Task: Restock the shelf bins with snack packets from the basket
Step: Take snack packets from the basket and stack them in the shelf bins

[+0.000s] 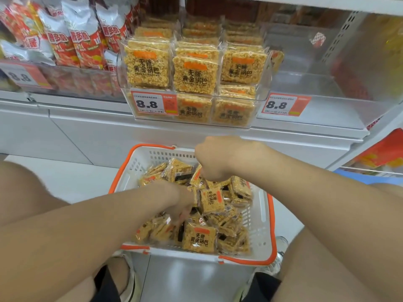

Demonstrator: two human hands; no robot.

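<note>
Below the clear shelf bin [192, 83], both hands dig the basket [261, 214] (parked close for short lifts): left hand [185, 205] fingers buried, grip unclear; right hand [212, 164] curled, seemingly pinching a snack packet [212, 199].

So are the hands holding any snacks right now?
Both hands are down in the basket among the snack packets. The right hand and left hand hide their own fingers, so a hold cannot be told.
</note>
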